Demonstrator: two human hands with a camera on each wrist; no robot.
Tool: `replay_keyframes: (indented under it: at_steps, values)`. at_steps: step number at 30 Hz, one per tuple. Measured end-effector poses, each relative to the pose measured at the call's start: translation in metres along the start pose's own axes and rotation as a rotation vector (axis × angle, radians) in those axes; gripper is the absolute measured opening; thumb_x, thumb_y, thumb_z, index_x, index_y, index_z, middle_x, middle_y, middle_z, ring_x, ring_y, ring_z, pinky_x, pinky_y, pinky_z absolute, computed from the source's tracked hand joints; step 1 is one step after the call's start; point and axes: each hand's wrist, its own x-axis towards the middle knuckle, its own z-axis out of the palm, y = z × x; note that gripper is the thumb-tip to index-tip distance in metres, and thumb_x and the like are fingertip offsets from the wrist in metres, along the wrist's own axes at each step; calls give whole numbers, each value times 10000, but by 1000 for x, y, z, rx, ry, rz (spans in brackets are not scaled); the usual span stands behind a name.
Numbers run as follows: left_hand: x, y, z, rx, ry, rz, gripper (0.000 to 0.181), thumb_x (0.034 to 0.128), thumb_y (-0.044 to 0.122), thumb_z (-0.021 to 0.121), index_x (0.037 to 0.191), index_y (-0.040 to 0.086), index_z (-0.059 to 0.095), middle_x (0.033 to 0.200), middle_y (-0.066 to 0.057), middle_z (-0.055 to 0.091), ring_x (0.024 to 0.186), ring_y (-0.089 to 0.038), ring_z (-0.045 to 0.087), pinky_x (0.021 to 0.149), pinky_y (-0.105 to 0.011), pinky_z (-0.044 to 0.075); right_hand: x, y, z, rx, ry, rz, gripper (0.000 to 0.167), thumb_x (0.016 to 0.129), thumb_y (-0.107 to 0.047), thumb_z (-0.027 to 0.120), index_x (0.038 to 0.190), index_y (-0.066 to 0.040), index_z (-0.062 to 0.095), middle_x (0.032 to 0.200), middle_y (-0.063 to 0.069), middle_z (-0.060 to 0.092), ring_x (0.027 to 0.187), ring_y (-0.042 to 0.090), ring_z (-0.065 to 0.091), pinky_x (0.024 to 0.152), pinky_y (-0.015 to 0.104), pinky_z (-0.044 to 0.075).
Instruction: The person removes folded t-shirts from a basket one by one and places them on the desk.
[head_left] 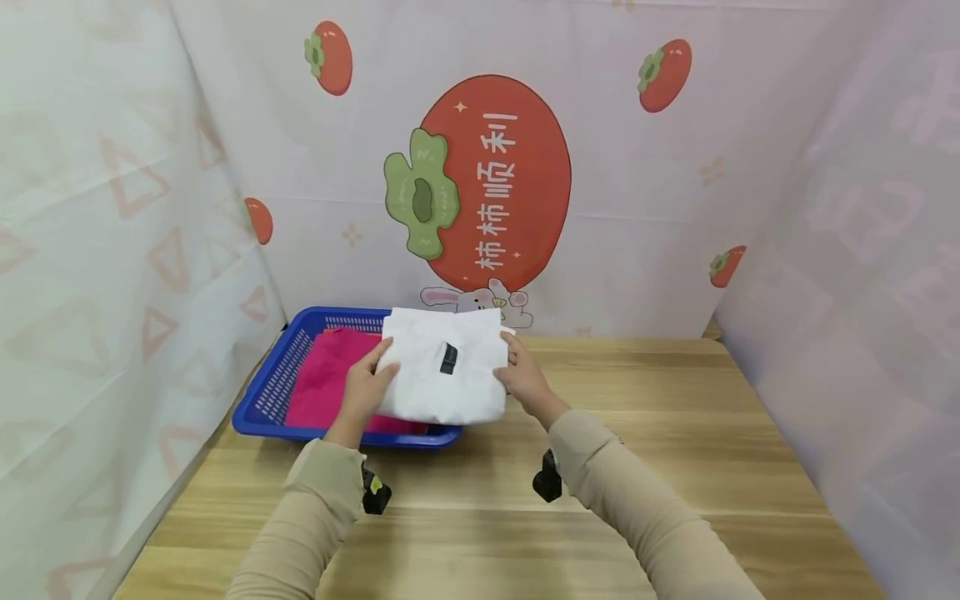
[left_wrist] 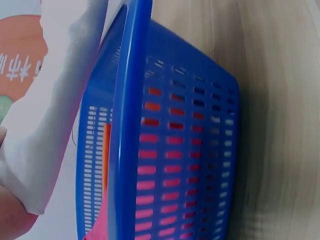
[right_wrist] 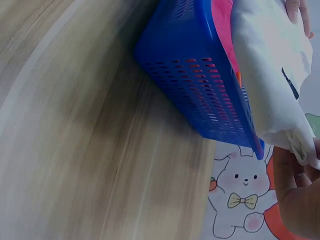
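Head view puts a pale curtain (head_left: pixel 637 208) with red fruit printed on it behind a wood-grain surface (head_left: pixel 675 467). On the left part of the surface sits a blue basket (head_left: pixel 277 432), its long side running left to right. Over the basket's right end, above its rim, a folded white cloth (head_left: pixel 420 387) is held between two hands, its longer side seeming to run from one hand to the other, so roughly along the basket. Most of the basket therefore lies below and to the left of this cloth, on the left hand's side; whether the cloth's underside touches anything is hidden. A pink cloth (head_left: pixel 326 375) lies inside the basket, partly covered from above by the white one. The left hand (head_left: pixel 367 385) pinches the white cloth's left edge and is the nearer to the pink; the right hand (head_left: pixel 527 382) pinches the opposite edge. In the left wrist view a strip of orange cloth (left_wrist: pixel 106 155) shows inside the near rim, which looks the likeliest thing to catch a low edge. Smallest is a black tag (head_left: pixel 448 359) on the white cloth.
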Motion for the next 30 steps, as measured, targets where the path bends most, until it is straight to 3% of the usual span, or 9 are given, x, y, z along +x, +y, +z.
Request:
replay_keyframes:
  at_steps: [5,11,19,30]
  values:
    - [3,3,15,-2,-13,-1,452,844,105,540,1282,157,441,1246,-142,444,1003,-229,467,799,-374,415,-5,8,-17,18,-11,-29,636,812,107,441,1369,-103,217,1289,239,337,1058,337,444,704,411,462]
    - [5,8,40,-3,-25,22,437,825,64,548,1252,127,479,1201,-169,480,999,-237,475,818,-377,407,-11,17,-41,15,27,-7,636,821,96,450,1373,-119,219,1301,231,324,1058,331,444,681,363,466]
    - [3,12,68,-23,-73,-33,429,828,47,532,1242,148,492,1190,-140,495,1003,-223,472,825,-368,405,-16,22,-68,-35,9,-14,638,829,88,435,1382,-96,175,1319,235,293,1096,353,409,723,389,458]
    - [1,13,101,15,-135,-21,511,778,-32,462,1255,150,475,1276,-96,424,1153,-172,348,895,-339,330,-23,34,-97,-45,24,-18,642,827,107,418,1383,-58,142,1325,257,271,1119,366,378,762,415,439]
